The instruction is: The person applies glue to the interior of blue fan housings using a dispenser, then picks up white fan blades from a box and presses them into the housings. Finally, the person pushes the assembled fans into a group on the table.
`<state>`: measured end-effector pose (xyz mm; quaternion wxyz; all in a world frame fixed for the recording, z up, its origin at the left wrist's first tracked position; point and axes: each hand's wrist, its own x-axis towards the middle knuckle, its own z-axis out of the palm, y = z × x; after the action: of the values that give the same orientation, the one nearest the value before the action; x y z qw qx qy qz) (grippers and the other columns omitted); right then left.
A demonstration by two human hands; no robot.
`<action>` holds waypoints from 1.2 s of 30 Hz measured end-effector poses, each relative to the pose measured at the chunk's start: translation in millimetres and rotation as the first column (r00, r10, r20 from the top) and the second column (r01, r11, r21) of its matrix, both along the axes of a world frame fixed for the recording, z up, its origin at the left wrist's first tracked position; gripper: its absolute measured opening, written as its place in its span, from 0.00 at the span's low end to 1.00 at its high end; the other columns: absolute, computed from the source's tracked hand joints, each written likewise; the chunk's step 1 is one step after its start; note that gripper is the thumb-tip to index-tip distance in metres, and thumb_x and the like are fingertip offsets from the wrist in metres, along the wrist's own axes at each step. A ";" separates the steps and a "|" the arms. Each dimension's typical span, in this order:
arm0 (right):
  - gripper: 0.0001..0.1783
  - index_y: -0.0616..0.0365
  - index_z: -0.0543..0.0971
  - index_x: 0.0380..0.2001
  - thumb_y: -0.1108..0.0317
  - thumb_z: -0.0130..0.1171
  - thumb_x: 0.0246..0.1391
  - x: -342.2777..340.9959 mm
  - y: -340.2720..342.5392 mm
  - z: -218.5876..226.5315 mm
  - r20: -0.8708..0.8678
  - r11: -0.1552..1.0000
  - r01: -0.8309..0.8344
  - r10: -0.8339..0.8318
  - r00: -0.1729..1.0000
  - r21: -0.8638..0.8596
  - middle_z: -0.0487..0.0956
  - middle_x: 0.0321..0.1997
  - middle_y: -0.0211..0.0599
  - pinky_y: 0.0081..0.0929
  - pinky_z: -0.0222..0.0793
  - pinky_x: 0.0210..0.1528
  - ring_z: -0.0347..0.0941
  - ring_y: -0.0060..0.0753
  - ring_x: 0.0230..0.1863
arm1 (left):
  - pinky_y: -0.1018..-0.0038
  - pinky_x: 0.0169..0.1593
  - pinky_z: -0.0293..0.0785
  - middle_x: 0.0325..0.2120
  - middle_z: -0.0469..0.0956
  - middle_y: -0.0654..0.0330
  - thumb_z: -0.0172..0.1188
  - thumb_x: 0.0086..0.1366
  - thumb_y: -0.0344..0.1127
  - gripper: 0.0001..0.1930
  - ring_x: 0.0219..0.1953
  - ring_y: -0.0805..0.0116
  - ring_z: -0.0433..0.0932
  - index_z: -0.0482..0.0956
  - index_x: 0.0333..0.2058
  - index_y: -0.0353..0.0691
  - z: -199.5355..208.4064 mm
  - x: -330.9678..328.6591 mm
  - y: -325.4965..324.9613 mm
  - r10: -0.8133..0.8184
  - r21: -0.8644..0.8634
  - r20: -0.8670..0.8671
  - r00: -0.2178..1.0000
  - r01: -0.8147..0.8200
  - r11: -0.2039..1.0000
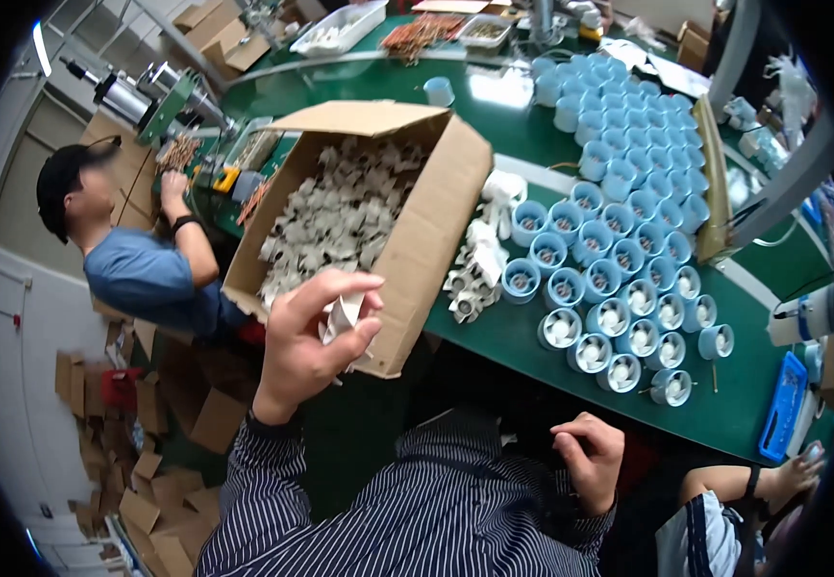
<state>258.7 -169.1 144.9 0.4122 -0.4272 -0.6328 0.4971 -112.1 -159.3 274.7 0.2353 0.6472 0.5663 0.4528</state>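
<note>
- One green workbench (724, 404) spreads across the upper middle and right of the view, its front edge slanting down toward the right.
- A co-worker in a blue top and dark cap (148, 279) is beyond the workbench's left edge, one hand close to a heap of copper-coloured pieces (180, 152).
- Dozens of light blue cups (619, 183) stand in packed rows over the right half of the workbench; those nearest the front edge hold white bladed wheels (590, 354).
- An open cardboard box (436, 231) sits at the left of the front edge, its near corner reaching past that edge in the view.
- Many pale parts (340, 212) lie heaped inside the box; a smaller cluster (474, 274) lies between the box and the cups.
- A blue tray (784, 409) lies toward the right end of the front edge.
- The left hand (299, 351) is raised by the box's near side, thumb and fingers pinching one piece.
- The right hand (595, 457) is below the front edge, fingers folded in, tips of thumb and forefinger drawn together.
- A single white part (342, 315) is gripped in the left fingers, partly hidden by them.
</note>
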 end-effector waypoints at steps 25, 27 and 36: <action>0.06 0.68 0.87 0.34 0.79 0.69 0.50 -29.1 -12.3 -85.1 -0.067 0.958 -0.218 0.234 0.970 0.186 0.81 0.23 0.37 0.28 0.66 0.30 0.74 0.31 0.24 | 0.74 0.30 0.79 0.37 0.80 0.41 0.71 0.71 0.41 0.31 0.32 0.64 0.80 0.72 0.61 0.21 -63.0 6.9 -27.9 -0.543 0.292 0.136 0.829 0.490 0.822; 0.08 0.69 0.86 0.36 0.78 0.70 0.51 -28.1 -7.3 -76.9 -0.093 0.953 -0.233 0.254 0.963 0.191 0.82 0.26 0.39 0.28 0.67 0.31 0.76 0.32 0.26 | 0.74 0.32 0.81 0.38 0.83 0.41 0.72 0.70 0.39 0.33 0.34 0.64 0.82 0.71 0.64 0.20 -82.8 38.7 -17.9 -0.556 0.247 0.294 0.777 0.500 0.830; 0.13 0.67 0.82 0.43 0.83 0.69 0.52 -12.0 17.0 -41.4 -0.146 0.979 0.001 0.029 0.989 0.205 0.84 0.41 0.47 0.30 0.77 0.44 0.82 0.38 0.39 | 0.73 0.44 0.82 0.40 0.86 0.46 0.59 0.81 0.45 0.27 0.37 0.68 0.84 0.73 0.65 0.25 -140.2 141.1 3.2 -0.181 -0.301 0.790 0.585 0.628 0.718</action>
<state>246.7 -152.1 103.6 0.4964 -0.3398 -0.6511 0.4627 29.1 -156.1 134.5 0.7131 0.4380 0.3610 0.4115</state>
